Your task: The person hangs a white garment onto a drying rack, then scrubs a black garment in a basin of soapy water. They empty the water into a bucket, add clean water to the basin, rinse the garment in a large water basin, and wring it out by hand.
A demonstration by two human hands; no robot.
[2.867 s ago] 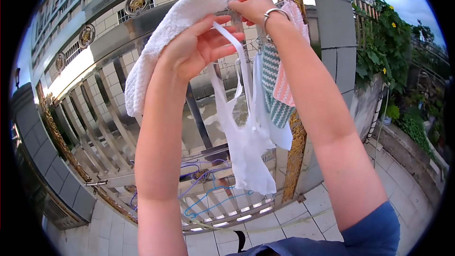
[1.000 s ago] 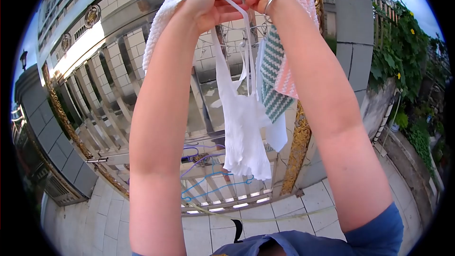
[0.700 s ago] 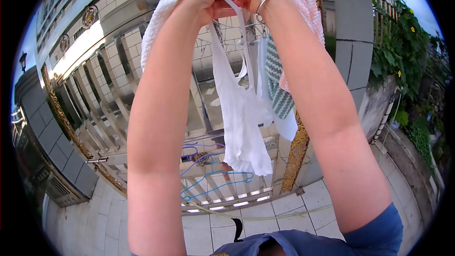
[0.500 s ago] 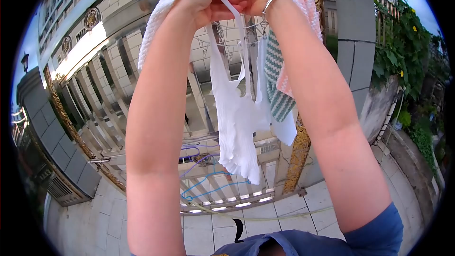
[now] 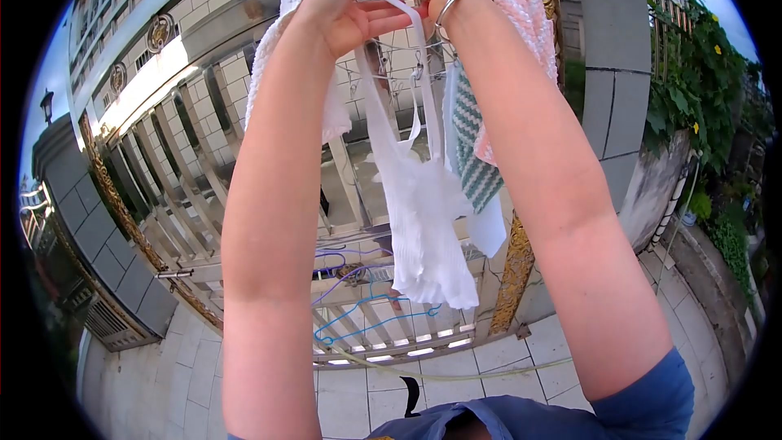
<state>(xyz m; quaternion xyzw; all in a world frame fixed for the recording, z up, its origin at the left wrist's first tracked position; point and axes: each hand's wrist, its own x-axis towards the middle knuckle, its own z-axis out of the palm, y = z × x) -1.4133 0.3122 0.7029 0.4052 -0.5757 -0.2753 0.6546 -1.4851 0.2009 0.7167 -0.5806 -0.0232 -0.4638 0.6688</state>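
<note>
Head view: white thin-strapped top (image 5: pixel 428 224), finely ribbed, hem wavy.

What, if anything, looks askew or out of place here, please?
Nothing looks spilled. The white garment hangs askew: its strap runs across the left hand, and its hem slants lower toward the picture's right. The curved wide-angle view may exaggerate that.
</note>
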